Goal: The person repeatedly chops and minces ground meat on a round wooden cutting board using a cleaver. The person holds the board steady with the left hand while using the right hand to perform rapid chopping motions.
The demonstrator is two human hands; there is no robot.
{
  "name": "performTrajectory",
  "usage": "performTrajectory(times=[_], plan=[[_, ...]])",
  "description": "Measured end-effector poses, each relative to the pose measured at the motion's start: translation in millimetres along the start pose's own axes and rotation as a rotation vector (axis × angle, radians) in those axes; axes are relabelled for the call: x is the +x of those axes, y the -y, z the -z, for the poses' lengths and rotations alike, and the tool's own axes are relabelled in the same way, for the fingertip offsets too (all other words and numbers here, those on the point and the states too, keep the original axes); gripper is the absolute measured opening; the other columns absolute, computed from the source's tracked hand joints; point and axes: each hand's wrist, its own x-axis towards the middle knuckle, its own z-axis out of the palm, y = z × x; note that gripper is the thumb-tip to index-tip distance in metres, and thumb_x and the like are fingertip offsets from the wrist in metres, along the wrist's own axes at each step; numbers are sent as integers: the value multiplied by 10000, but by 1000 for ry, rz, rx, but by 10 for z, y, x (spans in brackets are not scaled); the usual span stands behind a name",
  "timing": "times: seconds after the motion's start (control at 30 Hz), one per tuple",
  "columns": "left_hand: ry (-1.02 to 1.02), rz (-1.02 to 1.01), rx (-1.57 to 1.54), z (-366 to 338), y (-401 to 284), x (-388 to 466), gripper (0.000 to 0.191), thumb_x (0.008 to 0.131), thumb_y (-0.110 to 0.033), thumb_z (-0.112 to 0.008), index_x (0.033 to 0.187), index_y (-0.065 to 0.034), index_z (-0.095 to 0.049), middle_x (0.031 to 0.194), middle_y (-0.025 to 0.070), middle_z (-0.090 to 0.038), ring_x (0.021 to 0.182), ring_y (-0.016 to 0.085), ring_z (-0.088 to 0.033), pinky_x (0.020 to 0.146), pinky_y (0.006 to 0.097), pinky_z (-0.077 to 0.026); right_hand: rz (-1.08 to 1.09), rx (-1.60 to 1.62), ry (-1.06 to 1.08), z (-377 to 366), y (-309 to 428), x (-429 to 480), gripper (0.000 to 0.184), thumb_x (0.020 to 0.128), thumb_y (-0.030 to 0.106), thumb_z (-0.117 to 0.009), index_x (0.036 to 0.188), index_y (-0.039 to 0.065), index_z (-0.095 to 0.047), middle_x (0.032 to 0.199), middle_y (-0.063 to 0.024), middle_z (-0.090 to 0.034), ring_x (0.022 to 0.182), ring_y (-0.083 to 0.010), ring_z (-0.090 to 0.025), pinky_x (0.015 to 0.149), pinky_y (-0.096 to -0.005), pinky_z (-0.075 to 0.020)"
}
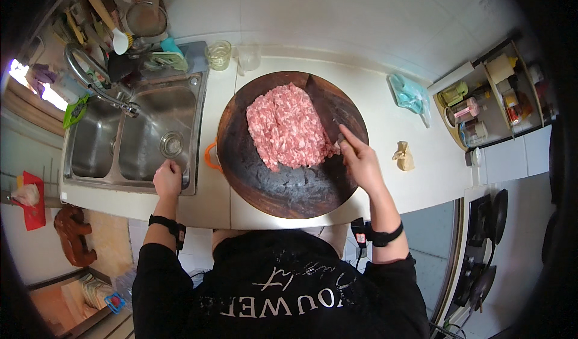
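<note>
A thick slab of minced meat [289,127] lies on a large round wooden chopping board [293,199] before me. My right hand [361,161] grips a cleaver [321,102] by its handle, the index finger stretched forward. The dark blade lies along the right side of the meat, and some bits of mince sit near the handle. My left hand [168,179] is curled into a fist at the front of the steel sink [158,109], away from the meat. Nothing shows in its fingers.
An orange handle [211,156] juts from the board's left. Behind stand a glass [219,54] and a clear cup [249,58]. To the right lie a teal plastic bag [408,95] and a crumpled beige wrapper [403,156], near a jar rack [490,91]. A faucet [97,79] arches over the sink.
</note>
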Motion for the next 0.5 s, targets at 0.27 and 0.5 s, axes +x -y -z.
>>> performTrajectory(times=[0.27, 0.5], plan=[[15, 30, 16, 14, -21, -6, 207, 881, -245, -558, 867, -62, -653, 857, 168, -678, 831, 384, -638, 721, 478, -497, -34, -170, 87, 24, 46, 11, 434, 984, 180, -525, 1417, 185, -495, 1041, -307, -650, 1036, -335, -669, 887, -367, -499], [23, 21, 18, -1, -6, -11, 218, 883, -249, -551, 864, -55, -649, 846, 168, -677, 824, 388, -637, 719, 476, -495, -53, 22, -13, 8, 56, -8, 432, 983, 185, -538, 1413, 193, -504, 894, -212, -690, 741, -148, -626, 761, -276, -497]])
